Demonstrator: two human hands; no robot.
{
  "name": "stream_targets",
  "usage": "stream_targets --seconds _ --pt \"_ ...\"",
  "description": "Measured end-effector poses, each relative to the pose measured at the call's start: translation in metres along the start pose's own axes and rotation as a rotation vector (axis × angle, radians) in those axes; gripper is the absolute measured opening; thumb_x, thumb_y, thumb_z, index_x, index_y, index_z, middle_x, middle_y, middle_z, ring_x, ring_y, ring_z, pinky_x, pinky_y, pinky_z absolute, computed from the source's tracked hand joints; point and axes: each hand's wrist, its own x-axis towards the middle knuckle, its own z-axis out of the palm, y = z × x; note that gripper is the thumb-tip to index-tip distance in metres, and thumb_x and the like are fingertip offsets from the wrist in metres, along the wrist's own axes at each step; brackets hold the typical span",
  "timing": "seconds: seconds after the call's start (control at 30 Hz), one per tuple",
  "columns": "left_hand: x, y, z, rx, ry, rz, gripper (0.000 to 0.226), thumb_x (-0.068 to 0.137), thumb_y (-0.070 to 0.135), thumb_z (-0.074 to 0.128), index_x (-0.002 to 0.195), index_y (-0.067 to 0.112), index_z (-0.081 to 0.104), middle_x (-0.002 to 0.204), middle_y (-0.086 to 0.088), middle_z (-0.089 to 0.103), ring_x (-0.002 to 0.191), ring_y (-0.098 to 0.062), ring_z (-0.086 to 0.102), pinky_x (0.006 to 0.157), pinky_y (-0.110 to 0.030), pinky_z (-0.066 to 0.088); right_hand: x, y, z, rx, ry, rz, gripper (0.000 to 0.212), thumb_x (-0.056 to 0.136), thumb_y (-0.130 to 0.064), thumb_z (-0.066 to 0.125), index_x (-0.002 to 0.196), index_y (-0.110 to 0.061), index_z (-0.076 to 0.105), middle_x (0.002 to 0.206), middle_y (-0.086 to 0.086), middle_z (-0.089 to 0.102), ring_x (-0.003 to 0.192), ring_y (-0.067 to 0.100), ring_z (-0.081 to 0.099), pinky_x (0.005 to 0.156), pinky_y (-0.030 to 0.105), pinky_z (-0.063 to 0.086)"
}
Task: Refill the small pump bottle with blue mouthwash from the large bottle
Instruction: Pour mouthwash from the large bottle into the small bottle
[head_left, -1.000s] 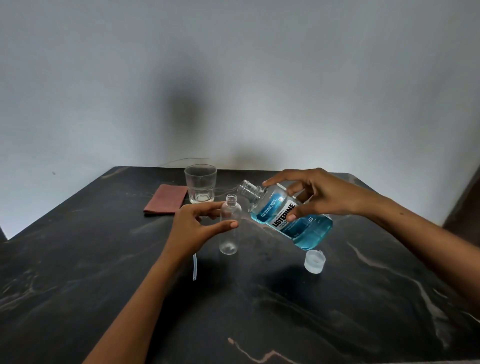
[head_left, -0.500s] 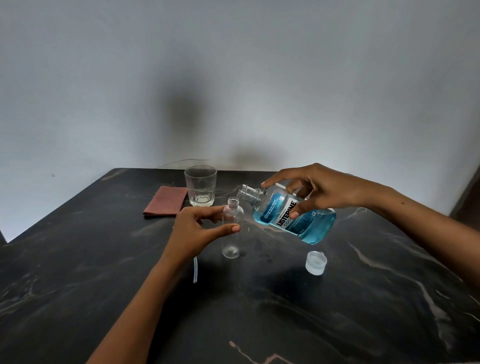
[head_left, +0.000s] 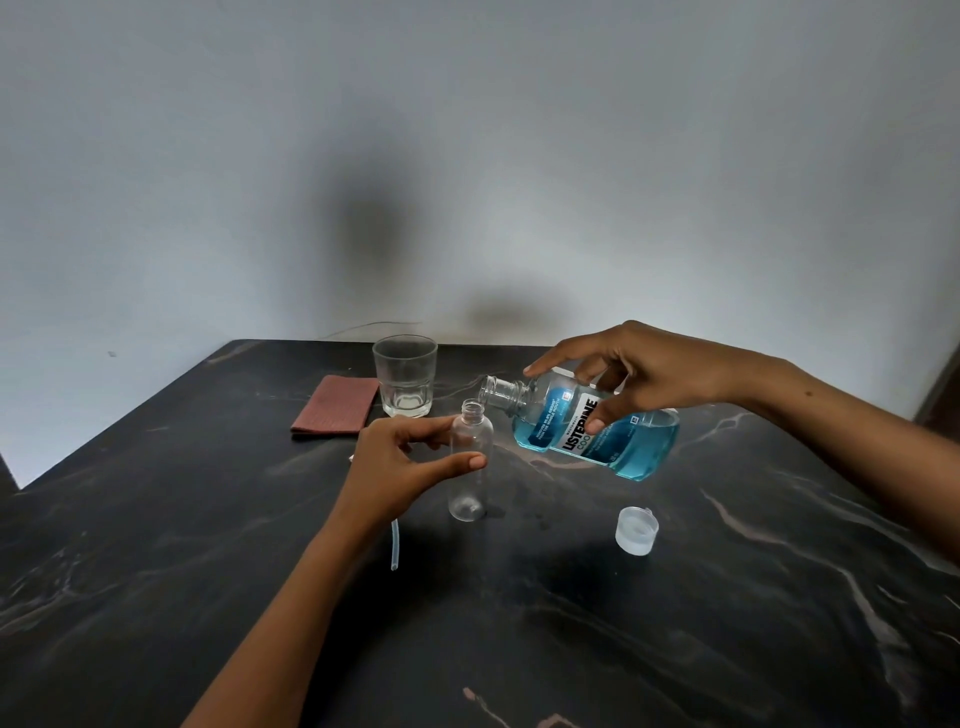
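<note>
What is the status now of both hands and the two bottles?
Left hand steadies empty small bottle. Right hand tilts uncapped large bottle, mouth near small neck. No blue inside yet. Path clear.

My table (head_left: 208, 571) is black marble with pale and pinkish veins, the mouthwash (head_left: 634, 447) is bright blue behind a blue and white label (head_left: 576, 426) with black lettering, the small bottle (head_left: 470, 457), glass (head_left: 405, 376) and cap (head_left: 636, 531) are clear, the cloth (head_left: 335, 405) reddish-brown, the wall (head_left: 467, 156) grey-white.
</note>
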Motion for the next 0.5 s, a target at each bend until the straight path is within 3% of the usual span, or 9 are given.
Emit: stream_targets --seconds 0.33,0.5 --pt "0.000 -0.002 0.000 -0.009 0.001 -0.011 0.048 0.055 0.047 0.078 0.100 0.031 0.069 0.082 0.018 0.071 0.078 0.005 0.063 0.064 -0.004 0.043 0.005 -0.007 -0.007 -0.068 -0.038 0.023 0.063 0.078 -0.008 0.075 0.132 -0.026 0.050 0.110 -0.004 0.072 0.095 0.010 0.071 0.083 0.035 0.058" --pt "0.000 -0.002 0.000 -0.009 -0.009 -0.014 0.051 0.055 0.049 0.076 0.101 0.028 0.070 0.083 0.016 0.071 0.076 0.005 0.063 0.063 -0.004 0.043 0.006 -0.012 -0.011 -0.079 -0.076 0.027 0.061 0.078 -0.007 0.074 0.130 -0.029 0.050 0.100 -0.030 0.068 0.096 0.005 0.069 0.081 0.026 0.058"
